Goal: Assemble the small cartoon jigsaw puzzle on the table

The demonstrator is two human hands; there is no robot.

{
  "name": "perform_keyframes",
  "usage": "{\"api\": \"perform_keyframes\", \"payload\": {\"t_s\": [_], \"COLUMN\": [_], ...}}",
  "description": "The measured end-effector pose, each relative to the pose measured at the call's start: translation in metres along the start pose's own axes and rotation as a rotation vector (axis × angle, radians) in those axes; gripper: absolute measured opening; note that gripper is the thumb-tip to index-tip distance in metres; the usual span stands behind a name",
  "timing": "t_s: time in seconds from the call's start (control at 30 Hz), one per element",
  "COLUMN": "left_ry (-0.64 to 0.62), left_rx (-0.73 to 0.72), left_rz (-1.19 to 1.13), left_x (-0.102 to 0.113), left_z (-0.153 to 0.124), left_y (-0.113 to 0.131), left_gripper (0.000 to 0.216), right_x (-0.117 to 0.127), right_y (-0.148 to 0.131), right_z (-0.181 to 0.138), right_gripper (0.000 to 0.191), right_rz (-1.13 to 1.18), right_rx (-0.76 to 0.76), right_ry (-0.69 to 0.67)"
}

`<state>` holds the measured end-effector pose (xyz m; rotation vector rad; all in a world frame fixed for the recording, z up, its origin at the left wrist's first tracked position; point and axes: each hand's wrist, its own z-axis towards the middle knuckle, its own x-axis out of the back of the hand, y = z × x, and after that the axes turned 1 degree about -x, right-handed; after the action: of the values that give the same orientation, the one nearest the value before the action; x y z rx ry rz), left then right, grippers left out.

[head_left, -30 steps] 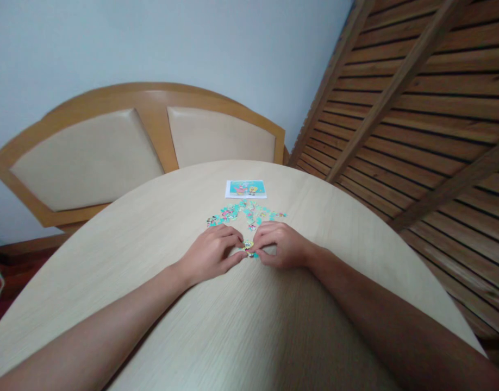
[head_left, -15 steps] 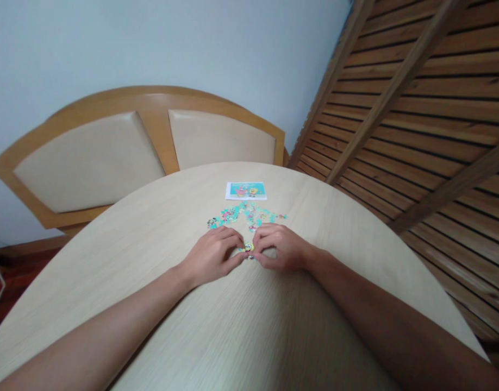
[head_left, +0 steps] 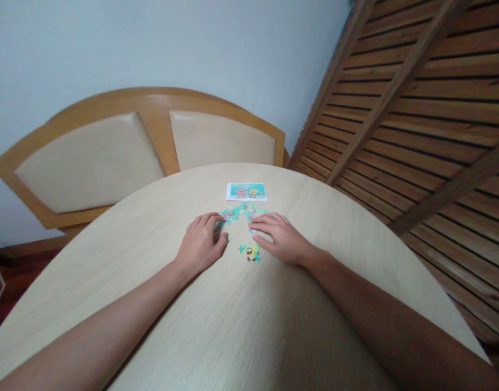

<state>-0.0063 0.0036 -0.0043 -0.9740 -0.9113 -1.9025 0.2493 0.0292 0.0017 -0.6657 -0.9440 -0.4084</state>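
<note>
Joined puzzle cluster (head_left: pixel 250 251) lies free on the counter (head_left: pixel 249 326), at 4 o'clock of the loosely curled, empty left hand (head_left: pixel 201 243), at 9 o'clock of the flat, empty right hand (head_left: pixel 280 238).

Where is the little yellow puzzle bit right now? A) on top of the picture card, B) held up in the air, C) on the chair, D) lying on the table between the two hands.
D: the joined yellow bit lies flat on the table, between the left hand and right hand, touched by neither.

A single head-worn camera looks forward and down over the round table (head_left: pixel 241 326), close above it.
</note>
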Motion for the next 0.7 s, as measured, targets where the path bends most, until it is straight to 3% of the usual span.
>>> {"api": "perform_keyframes", "payload": {"t_s": [0.23, 0.43, 0.7], "left_ry": [-0.060, -0.127, -0.136], "left_rx": [0.068, -0.080, -0.197], "left_rz": [-0.011, -0.044, -0.057], "left_x": [0.0007, -0.0020, 0.0022], "left_z": [0.0019, 0.0018, 0.0023], "left_y": [-0.0004, -0.0022, 0.0016], "left_gripper": [0.034, 0.044, 0.035], "right_x": [0.0005, 0.0005, 0.0024], "right_y": [0.0036, 0.0051, 0.0052], "right_z": [0.0017, 0.0014, 0.0019], "right_gripper": [0.012, 0.015, 0.017], "right_rz": [-0.004, -0.065, -0.094], "right_rx": [-0.047, -0.131, -0.268], "right_ry": [0.053, 0.097, 0.120]}}
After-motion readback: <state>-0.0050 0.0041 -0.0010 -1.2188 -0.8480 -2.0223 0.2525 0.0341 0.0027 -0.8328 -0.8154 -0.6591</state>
